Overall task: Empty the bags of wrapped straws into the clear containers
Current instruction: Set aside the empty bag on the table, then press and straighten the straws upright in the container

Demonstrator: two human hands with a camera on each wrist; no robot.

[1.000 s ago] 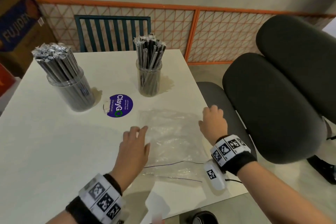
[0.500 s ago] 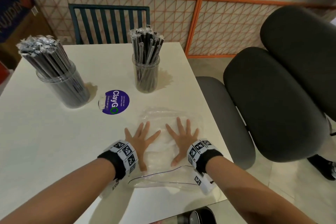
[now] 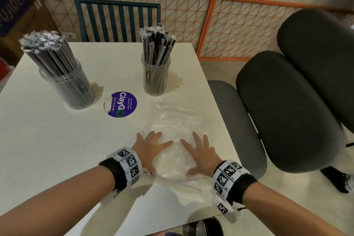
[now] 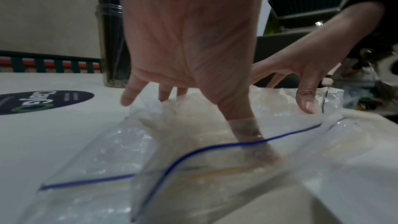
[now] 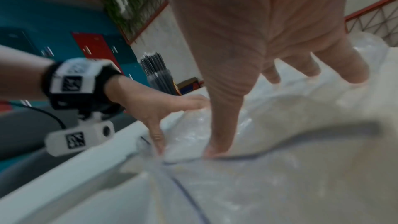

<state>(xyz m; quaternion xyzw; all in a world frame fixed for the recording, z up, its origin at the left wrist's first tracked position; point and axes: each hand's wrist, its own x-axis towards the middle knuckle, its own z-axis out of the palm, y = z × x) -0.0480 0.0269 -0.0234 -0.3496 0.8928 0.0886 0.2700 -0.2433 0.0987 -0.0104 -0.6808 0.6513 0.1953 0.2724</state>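
An empty clear zip bag (image 3: pixel 182 120) with a blue seal line lies flat on the white table (image 3: pixel 47 149). My left hand (image 3: pixel 151 147) and right hand (image 3: pixel 201 153) lie side by side on its near half, palms down, fingers spread, pressing it. In the left wrist view the left hand (image 4: pixel 187 57) has its thumb on the bag (image 4: pixel 129 159). The right hand (image 5: pixel 247 40) presses the plastic (image 5: pixel 280 168) the same way. Farther back stand two clear containers, a wide one (image 3: pixel 67 84) and a narrow one (image 3: pixel 156 76), both full of upright wrapped black straws.
A round purple sticker (image 3: pixel 122 104) lies on the table between the containers. A teal slatted chair (image 3: pixel 116 23) stands behind the table, and dark padded seats (image 3: pixel 287 111) are close to its right edge. An orange mesh railing (image 3: pixel 239 28) runs along the wall.
A second ago my left hand lay on the bag's left edge and my right hand was curled at the table's right side. Both now lie flat and spread on the bag.
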